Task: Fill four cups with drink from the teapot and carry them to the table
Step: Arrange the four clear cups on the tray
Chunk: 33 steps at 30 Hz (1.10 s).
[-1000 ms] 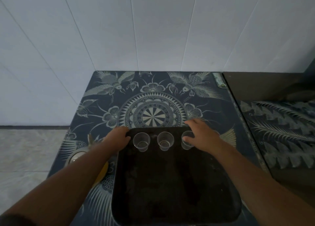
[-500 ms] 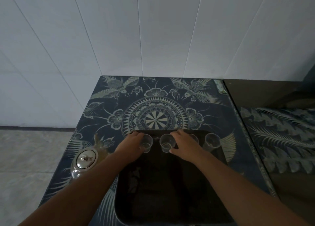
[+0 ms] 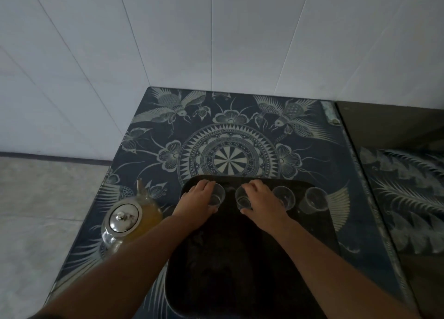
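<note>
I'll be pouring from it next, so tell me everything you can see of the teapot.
The teapot is a rounded clear-glass pot holding an orange-yellow drink. A shiny metal lid with a small knob closes it, and a thin spout points away from the person. It stands upright on the patterned tabletop, just left of the dark tray. No fingers are on it. The left forearm crosses its near side, hiding any handle.
</note>
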Motion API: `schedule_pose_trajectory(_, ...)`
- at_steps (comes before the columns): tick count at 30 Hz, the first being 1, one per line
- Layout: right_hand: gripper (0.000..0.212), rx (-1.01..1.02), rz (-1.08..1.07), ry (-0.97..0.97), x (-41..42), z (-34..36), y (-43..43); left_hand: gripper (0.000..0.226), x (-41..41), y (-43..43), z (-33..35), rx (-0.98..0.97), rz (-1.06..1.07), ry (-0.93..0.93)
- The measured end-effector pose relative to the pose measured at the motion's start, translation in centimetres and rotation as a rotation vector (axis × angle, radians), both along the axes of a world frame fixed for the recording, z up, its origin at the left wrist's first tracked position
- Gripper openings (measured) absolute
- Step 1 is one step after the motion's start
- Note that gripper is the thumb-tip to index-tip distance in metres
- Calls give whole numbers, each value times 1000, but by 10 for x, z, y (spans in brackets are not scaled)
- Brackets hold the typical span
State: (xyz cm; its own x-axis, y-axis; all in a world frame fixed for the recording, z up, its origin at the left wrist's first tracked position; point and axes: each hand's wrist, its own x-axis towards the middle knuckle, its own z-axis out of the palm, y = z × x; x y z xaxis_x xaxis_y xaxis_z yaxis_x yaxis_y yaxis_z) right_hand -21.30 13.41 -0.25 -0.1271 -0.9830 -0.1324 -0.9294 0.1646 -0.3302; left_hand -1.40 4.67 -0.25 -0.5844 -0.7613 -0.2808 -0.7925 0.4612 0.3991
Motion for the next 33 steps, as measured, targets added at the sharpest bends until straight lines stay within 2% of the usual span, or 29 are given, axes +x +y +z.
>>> schedule_pose_trajectory(4, 68, -17, -12, -21, 1, -5, 0, 71, 1, 2, -8, 11, 47, 100)
schedule_pose_trajectory(8, 68, -24, -6, -42, 1, -5, 1, 78, 1, -1, -13, 31, 53, 160)
schedule_pose_trajectory(21, 80, -17, -10, -176, 54, -4, 59, 79, 13, 3, -16, 85, -86, 238)
schedule_pose_trajectory(33, 84, -18, 63, -198, 106, -6, 92, 81, 29, 10, -19, 95, -94, 271)
